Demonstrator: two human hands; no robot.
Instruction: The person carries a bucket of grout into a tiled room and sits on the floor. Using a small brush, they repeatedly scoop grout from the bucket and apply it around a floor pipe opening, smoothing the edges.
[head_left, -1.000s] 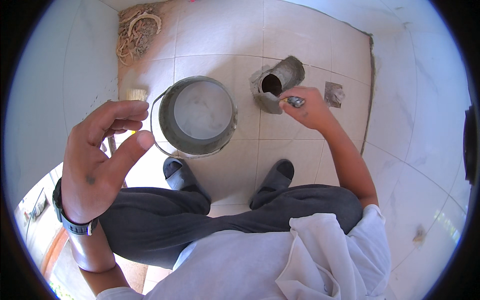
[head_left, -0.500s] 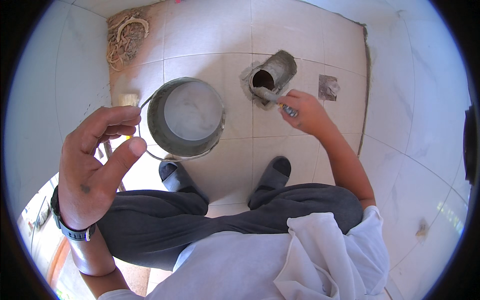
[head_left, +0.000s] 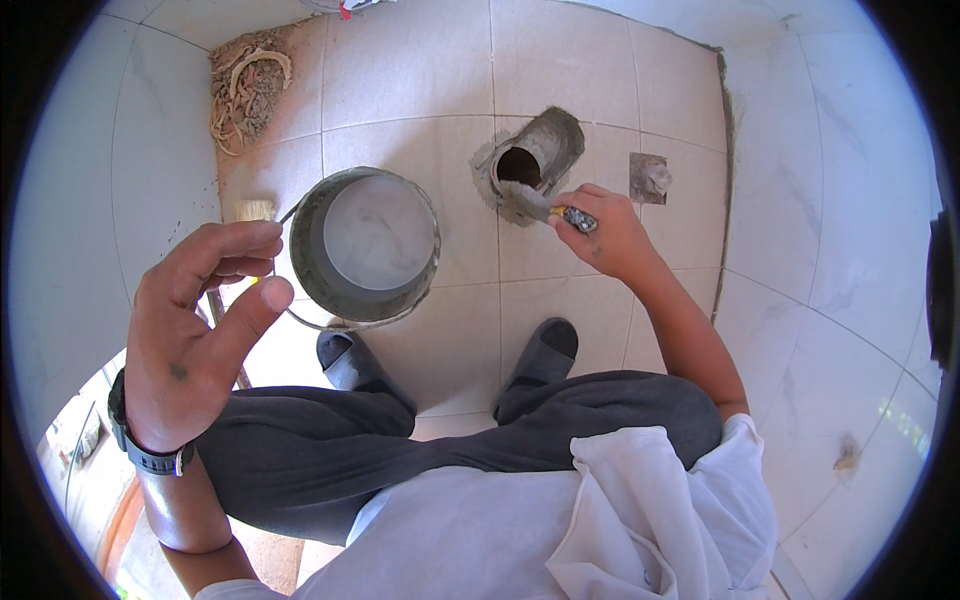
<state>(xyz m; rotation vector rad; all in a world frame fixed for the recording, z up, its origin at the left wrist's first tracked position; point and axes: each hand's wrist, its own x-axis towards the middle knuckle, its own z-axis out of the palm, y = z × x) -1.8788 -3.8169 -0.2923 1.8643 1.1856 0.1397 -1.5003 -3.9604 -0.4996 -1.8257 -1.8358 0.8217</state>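
Observation:
My right hand (head_left: 605, 228) grips the yellow-and-black handle of a small trowel (head_left: 572, 218). Its blade, smeared grey, rests at the near rim of a round drain hole (head_left: 519, 167) in the tiled floor. Wet-looking grey mortar (head_left: 558, 140) surrounds the hole and fills a cut-out stretching to its upper right. On the left, my left hand (head_left: 190, 310) is held up with thumb and fingers apart, nothing in it. Its fingertips overlap the wire handle of a bucket (head_left: 310, 275) in the picture; whether they touch it I cannot tell. Cloudy greyish water (head_left: 380, 235) stands in the bucket.
A pale-bristled brush (head_left: 256, 210) shows behind my left fingers. Rubble and fibrous scraps (head_left: 250, 88) lie in an untiled far-left corner. A square opening with grey filling (head_left: 650, 178) sits right of the drain. My slippered feet (head_left: 548, 350) are on the tiles, with walls on both sides.
The trowel blade has shifted slightly along the near rim of the drain hole. My left hand stays nearly where it was, and the whole view has tilted a little.

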